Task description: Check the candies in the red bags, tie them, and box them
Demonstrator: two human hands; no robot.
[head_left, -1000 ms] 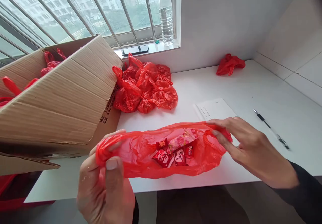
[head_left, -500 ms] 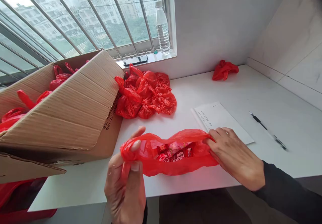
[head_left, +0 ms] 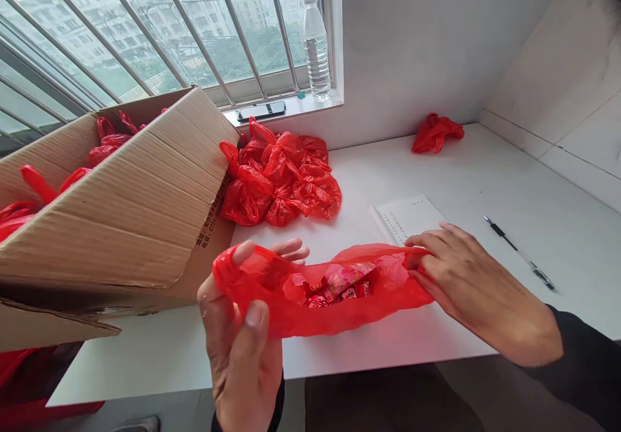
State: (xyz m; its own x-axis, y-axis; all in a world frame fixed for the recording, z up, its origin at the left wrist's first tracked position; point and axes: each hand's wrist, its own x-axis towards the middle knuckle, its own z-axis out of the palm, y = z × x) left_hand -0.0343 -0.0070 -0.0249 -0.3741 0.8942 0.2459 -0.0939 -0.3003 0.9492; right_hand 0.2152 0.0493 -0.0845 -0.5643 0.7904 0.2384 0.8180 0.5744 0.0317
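Note:
A thin red plastic bag (head_left: 315,321) is stretched sideways between my two hands above the front of the table. Its mouth gapes upward, and several small wrapped sweets (head_left: 347,283) in pink and red lie inside. My left hand (head_left: 242,335) holds the left end, with a finger through the bag's handle and the thumb against the plastic. At the other end my right hand (head_left: 478,290) pinches the bag's edge, its fingertips partly hidden behind the plastic.
A cardboard box (head_left: 121,205) with red bags inside stands at left. Beside it sit several knotted red bags (head_left: 286,180). A notebook (head_left: 412,215), a pen (head_left: 517,251) and a crumpled red bag (head_left: 436,133) lie rightward. A water bottle (head_left: 317,57) and phone (head_left: 262,110) rest on the sill.
My hands have moved a little farther apart, pulling the bag wider. The fingers of my left hand have shifted within the handle. My view has moved slightly.

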